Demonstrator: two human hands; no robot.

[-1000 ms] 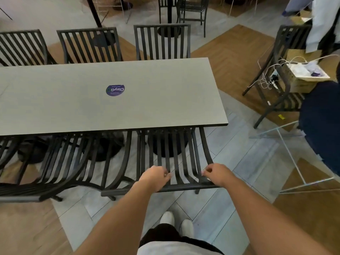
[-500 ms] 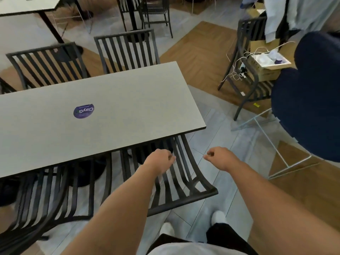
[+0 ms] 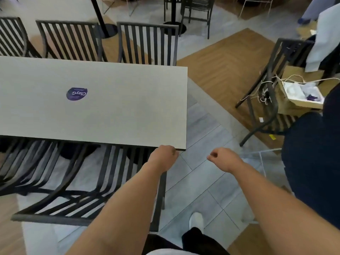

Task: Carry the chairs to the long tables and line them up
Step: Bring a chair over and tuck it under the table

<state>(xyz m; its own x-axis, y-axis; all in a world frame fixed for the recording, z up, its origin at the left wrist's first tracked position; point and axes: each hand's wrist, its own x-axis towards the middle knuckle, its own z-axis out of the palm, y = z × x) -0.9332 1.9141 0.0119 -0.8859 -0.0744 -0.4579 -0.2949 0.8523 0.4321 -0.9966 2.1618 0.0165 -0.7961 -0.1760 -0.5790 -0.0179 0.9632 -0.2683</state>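
Note:
A long grey table (image 3: 128,107) with a purple sticker (image 3: 76,93) fills the middle of the head view. A black slatted chair (image 3: 82,208) is tucked under its near side, beside another black chair (image 3: 24,173) to the left. Three matching chairs stand along the far side, the rightmost chair (image 3: 147,45) near the table's end. My left hand (image 3: 162,157) hovers curled by the table's near right corner, above the tucked chair's right edge, with nothing in it. My right hand (image 3: 222,159) hangs loosely closed over the floor, also holding nothing.
At the right a black chair (image 3: 272,107) carries a cardboard box (image 3: 294,105) with loose white cables. A dark blue seat (image 3: 312,162) on white wire legs bulks at the right edge. A black pedestal base (image 3: 108,30) and more chairs stand at the back.
Both hands have let go of the tucked chair's backrest and risen to table-edge height. The chair stays under the table, and I have stepped to the right.

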